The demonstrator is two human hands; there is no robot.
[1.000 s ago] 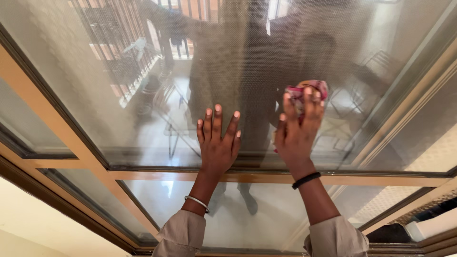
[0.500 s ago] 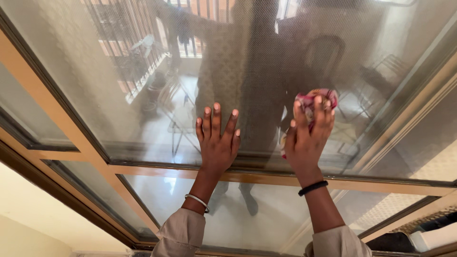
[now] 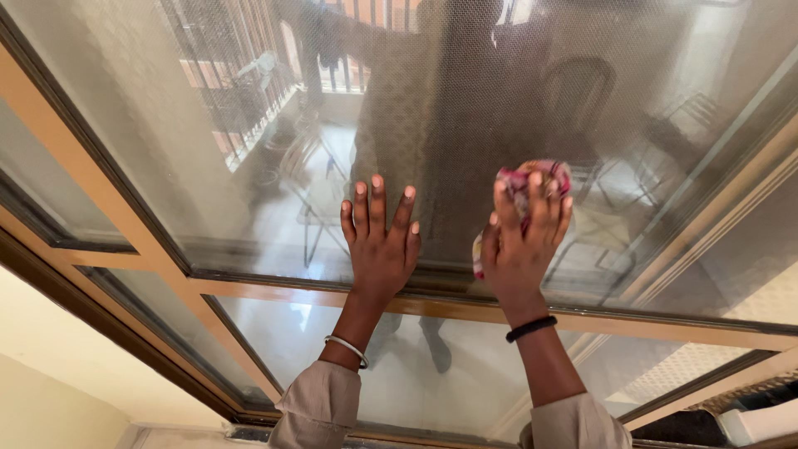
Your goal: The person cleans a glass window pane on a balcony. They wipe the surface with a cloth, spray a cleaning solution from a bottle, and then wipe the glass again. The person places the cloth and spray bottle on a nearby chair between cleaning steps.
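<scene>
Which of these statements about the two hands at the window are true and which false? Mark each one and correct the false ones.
1. The right hand presses a pink patterned cloth against the pane. True.
2. The left hand holds a spray bottle. False: it holds nothing and lies flat, fingers spread, on the glass pane.
3. A black band is on the right wrist. True.
4. Both wrists are bare. False: the left wrist also has a thin silver bangle.
5. Both hands rest above the wooden crossbar of the frame. True.
</scene>
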